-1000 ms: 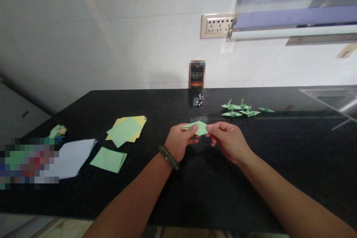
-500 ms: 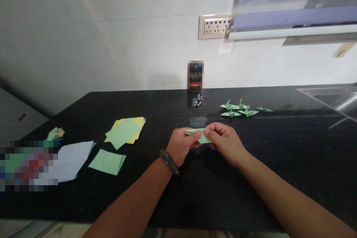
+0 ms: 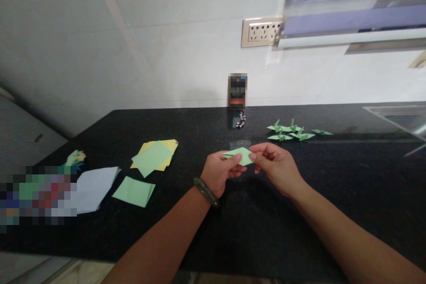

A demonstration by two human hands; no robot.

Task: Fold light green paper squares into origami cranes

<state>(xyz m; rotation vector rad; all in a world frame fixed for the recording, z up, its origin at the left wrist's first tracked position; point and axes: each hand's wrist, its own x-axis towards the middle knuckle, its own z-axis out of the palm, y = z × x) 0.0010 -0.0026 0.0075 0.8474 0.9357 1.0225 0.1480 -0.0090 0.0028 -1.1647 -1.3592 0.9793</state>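
Between my two hands, above the black counter, is a folded piece of light green origami paper (image 3: 244, 154), diamond-shaped with a split point at its left. My left hand (image 3: 218, 171), with a dark bangle at the wrist, pinches it with the thumb on top and fingers beneath. The thumb and fingers of my right hand (image 3: 274, 166) grip its right corner. Several folded green paper cranes (image 3: 279, 136) stand farther back to the right. On the left lie a green sheet (image 3: 153, 157) over yellow sheets (image 3: 172, 146) and a folded green paper (image 3: 133, 191).
A phone (image 3: 237, 91) leans on the tiled wall, a beaded strap (image 3: 241, 120) below it. White paper (image 3: 96, 188) and a blurred-out colourful item (image 3: 43, 193) lie at the left. A sink edge (image 3: 396, 120) shows at the right; a socket panel (image 3: 261, 32) is on the wall.
The folded paper now shows a wider diamond face, where before it looked like a narrow flat-topped strip. Both hands still hold it. The whole view has shifted slightly.
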